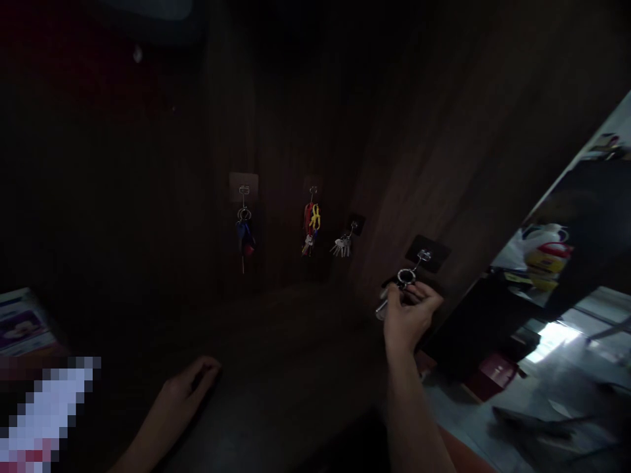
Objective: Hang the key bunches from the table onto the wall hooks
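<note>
On the right side of the dark wooden cabinet, my right hand (409, 322) is closed on a key ring (406, 276). The round ring hangs at the wire of an adhesive wall hook (424, 256); whether it is fully seated there I cannot tell. A shiny metal piece (381, 310), perhaps a key, shows left of my fingers, which hide the rest of the bunch. Low on the left, my left hand (185, 391) rests near the cabinet floor with fingers loosely curled together and nothing visible in them.
Key bunches hang on other hooks: blue-tagged keys (245, 233), keys with red and yellow straps (311, 220), plain silver keys (342, 246). A purple-white box (27, 325) stands at left. Beyond the cabinet's right edge are a dark red box (493, 376) and a yellow-red package (546, 256).
</note>
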A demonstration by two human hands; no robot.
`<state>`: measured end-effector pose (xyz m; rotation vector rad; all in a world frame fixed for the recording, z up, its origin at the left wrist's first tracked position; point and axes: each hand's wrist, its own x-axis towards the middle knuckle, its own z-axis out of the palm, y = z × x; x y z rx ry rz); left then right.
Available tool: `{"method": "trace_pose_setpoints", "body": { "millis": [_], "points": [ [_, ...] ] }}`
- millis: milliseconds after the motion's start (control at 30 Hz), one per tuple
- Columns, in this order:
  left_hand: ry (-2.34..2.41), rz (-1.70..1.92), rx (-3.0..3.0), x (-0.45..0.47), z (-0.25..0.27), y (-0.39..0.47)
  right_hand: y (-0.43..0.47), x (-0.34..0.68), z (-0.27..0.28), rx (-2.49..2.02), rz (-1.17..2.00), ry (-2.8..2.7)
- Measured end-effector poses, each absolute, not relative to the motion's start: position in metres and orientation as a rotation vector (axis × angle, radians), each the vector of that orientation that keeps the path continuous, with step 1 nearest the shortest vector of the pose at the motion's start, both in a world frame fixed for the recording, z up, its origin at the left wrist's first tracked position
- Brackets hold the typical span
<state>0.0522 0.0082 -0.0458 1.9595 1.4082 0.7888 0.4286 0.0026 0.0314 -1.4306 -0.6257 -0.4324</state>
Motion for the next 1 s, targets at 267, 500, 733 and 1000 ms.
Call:
{"method": "trace_pose_setpoints", "body": {
  "millis": [267, 500, 733, 1000],
  "points": [
    [1.409, 0.746, 1.952, 0.051, -0.046, 0.008, 0.001, 0.403, -0.001, -1.399, -0.540, -0.812],
    [1.419, 0.780, 1.955, 0.055, -0.041, 0.005, 0.011, 0.390, -0.020, -1.455, -0.330, -0.936],
    [1.436, 0.786, 1.945, 0.057, -0.036, 0.002, 0.017, 0.361, -0.030, -1.415, -0.073, -1.238],
    [1.409, 0.775, 1.952, 0.054, -0.043, 0.004, 0.011, 0.324, -0.044, -1.365, 0.341, -1.695]
  ]
}}
